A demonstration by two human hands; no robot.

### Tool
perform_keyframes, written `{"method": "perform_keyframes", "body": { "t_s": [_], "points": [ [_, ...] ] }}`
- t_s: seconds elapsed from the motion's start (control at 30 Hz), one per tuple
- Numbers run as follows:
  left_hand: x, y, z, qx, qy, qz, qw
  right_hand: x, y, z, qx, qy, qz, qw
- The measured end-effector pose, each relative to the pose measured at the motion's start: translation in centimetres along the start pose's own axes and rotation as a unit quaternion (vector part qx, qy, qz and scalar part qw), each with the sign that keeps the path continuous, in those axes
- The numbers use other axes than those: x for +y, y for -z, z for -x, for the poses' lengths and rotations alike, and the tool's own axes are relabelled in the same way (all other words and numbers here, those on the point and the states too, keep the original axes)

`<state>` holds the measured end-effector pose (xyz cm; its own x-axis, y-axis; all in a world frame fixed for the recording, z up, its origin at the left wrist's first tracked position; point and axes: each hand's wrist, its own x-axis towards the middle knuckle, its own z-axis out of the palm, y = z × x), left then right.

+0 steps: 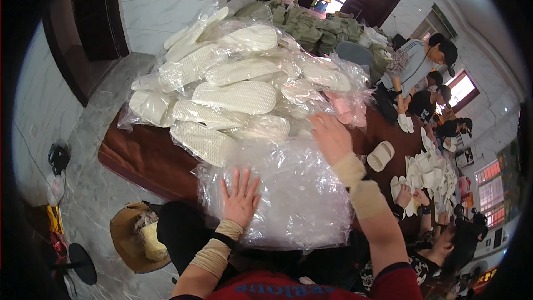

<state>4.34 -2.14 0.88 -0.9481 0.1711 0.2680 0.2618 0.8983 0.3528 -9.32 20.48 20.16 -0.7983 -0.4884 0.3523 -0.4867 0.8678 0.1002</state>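
Note:
A stack of clear plastic bags [300,189] lies at the table's near edge, in front of me. My left hand [240,197] rests flat on its left part, fingers spread and holding nothing. Over the far right corner of the stack reaches my right hand [331,138], next to the bagged slippers; its fingers look stretched out, with nothing visible in them. Beyond both hands rises a big heap of white slippers [235,96] in clear bags. A pink bagged pair [347,108] sits at the heap's right side.
A brown-covered table [150,158] carries everything. To the right lie a loose white slipper [381,155] and a pile of white slippers [430,175], with several people working there. An open cardboard box [125,239] stands on the floor at left. Green sacks [316,28] lie behind.

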Motion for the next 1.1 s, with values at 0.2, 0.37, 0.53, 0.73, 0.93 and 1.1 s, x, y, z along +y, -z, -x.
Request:
{"method": "perform_keyframes", "body": {
  "t_s": [0.2,0.37,0.53,0.73,0.93,1.1],
  "points": [
    [0.5,-0.3,-0.3,0.005,-0.007,0.019,1.0,1.8,-7.3,-6.5,0.14,0.035,0.237,0.961],
    [0.3,-0.1,0.3,0.011,-0.009,0.036,0.999,5.8,-2.9,-8.1,-0.058,-0.131,0.066,0.987],
    [0.1,0.0,0.5,0.026,-0.018,0.032,0.999,6.6,6.1,-6.1,0.087,-0.242,-0.366,0.894],
    [0.0,-0.8,0.1,0.031,-0.034,0.017,0.999,0.6,13.2,-0.3,0.1,-0.272,-0.74,0.606],
    [-3.9,-7.1,1.0,-0.024,0.001,0.284,0.958,-1.9,4.1,11.3,0.045,-0.128,-0.93,0.342],
    [-1.4,-4.4,0.1,0.013,-0.036,0.005,0.999,-2.6,-5.9,23.1,0.01,-0.332,-0.677,0.657]
  ]
}}
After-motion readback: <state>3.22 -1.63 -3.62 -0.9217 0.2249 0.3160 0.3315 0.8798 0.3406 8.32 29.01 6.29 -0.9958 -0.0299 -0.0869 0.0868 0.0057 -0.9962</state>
